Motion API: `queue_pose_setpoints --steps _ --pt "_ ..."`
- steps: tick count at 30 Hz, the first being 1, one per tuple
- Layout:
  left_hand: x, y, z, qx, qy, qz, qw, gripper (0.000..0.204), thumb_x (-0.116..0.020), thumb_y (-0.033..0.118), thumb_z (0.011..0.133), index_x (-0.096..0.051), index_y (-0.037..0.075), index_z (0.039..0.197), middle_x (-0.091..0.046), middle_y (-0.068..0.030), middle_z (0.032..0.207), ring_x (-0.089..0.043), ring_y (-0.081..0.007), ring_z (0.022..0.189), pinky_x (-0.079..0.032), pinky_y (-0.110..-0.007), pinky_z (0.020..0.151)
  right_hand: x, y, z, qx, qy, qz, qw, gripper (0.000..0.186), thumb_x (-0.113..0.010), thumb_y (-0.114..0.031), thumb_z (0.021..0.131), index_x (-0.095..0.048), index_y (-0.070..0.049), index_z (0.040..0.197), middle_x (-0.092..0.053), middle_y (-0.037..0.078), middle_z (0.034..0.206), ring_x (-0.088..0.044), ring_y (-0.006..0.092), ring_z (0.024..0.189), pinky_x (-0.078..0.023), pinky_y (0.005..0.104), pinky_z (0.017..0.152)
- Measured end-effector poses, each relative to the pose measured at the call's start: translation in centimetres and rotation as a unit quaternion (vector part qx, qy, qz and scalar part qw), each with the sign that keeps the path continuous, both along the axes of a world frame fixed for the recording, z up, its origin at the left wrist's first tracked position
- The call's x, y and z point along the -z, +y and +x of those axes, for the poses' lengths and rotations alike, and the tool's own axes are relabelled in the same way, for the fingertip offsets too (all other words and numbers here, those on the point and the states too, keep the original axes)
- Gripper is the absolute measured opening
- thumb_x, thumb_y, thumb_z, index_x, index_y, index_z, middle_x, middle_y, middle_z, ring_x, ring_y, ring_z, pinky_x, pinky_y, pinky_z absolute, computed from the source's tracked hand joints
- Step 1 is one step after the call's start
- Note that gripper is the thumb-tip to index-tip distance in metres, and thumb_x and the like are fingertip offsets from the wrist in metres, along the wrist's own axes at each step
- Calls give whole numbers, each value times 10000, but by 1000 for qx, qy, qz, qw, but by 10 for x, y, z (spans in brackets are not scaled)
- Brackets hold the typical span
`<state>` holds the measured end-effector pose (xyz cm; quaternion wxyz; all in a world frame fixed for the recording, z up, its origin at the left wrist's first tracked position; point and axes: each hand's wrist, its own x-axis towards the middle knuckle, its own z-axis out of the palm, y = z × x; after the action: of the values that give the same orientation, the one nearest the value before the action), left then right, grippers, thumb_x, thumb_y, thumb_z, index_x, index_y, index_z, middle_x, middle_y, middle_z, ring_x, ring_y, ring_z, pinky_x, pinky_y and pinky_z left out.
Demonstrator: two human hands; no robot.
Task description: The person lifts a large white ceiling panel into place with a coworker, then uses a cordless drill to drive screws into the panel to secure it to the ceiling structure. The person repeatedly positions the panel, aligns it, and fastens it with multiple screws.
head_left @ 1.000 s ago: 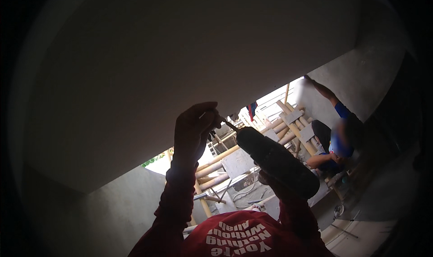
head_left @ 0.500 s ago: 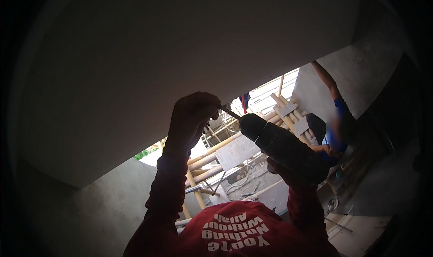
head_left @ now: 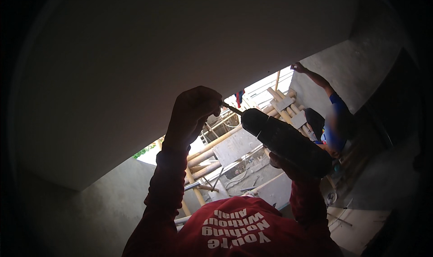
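My right hand point(head_left: 284, 166), in shadow, is wrapped round the lower side of a dark power drill point(head_left: 285, 143). A thin bit point(head_left: 232, 108) points up and left from its nose, and its tip meets the fingertips of my left hand point(head_left: 191, 115). Those fingers are pinched together close under a large dark flat surface point(head_left: 135, 76). Whatever small thing they may hold is too dark to make out. Red sleeves cover both my forearms.
At right, another person point(head_left: 338, 126) in blue reaches one arm up to the slab's edge. Below lie bamboo poles point(head_left: 205, 160), a pale board point(head_left: 234, 146) and cables. Grey walls point(head_left: 112, 203) stand on both sides. A red and blue cloth point(head_left: 239, 98) hangs beyond the edge.
My left hand has risen slightly, the drill's bit still at its fingertips. The other person's raised hand has come into sight at the edge, and their lower arm has shifted.
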<state>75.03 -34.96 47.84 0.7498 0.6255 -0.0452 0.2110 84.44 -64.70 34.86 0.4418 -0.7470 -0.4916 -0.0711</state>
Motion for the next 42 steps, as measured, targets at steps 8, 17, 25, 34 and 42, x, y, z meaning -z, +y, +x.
queue_pose_setpoints --steps 8,17,25,34,42 --pt "5 6 -14 -6 7 97 995 90 -676 -24 842 -685 -54 927 -678 -124 853 -631 -160 707 -527 -273 664 8 3 -5 -8 36 47 998 475 -646 -312 944 -521 -96 1349 -606 65 1285 -604 152 1137 -468 331 1026" --pt "-29 -6 -46 -6 -22 64 998 134 -676 -12 843 -652 -38 972 -654 -121 829 -625 -158 696 -517 -279 621 -37 32 -37 -79 182 64 978 419 -665 -236 923 -563 -53 1285 -639 103 1213 -641 169 1063 -506 321 962" --pt "-100 9 -20 162 -165 -197 953 200 -578 142 994 -623 -4 1123 -662 -109 960 -661 -191 899 -543 -312 844 -120 65 -24 -137 117 150 972 369 -682 -168 904 -600 -14 1229 -667 136 1150 -674 185 996 -540 313 905" --pt "-225 64 8 199 -340 -249 885 185 -470 135 1049 -576 -6 1105 -625 -98 1045 -614 -182 971 -519 -304 899 -288 166 18 -207 101 382 895 357 -780 -24 794 -648 13 1123 -717 135 1022 -717 184 904 -584 280 823" --pt "-252 83 13 182 -393 -209 877 201 -506 87 1029 -557 -26 1187 -599 -86 1130 -583 -174 1089 -494 -283 1006 -362 176 10 -170 -192 297 920 314 -791 -36 777 -677 -30 1069 -727 96 983 -714 176 885 -569 284 804"
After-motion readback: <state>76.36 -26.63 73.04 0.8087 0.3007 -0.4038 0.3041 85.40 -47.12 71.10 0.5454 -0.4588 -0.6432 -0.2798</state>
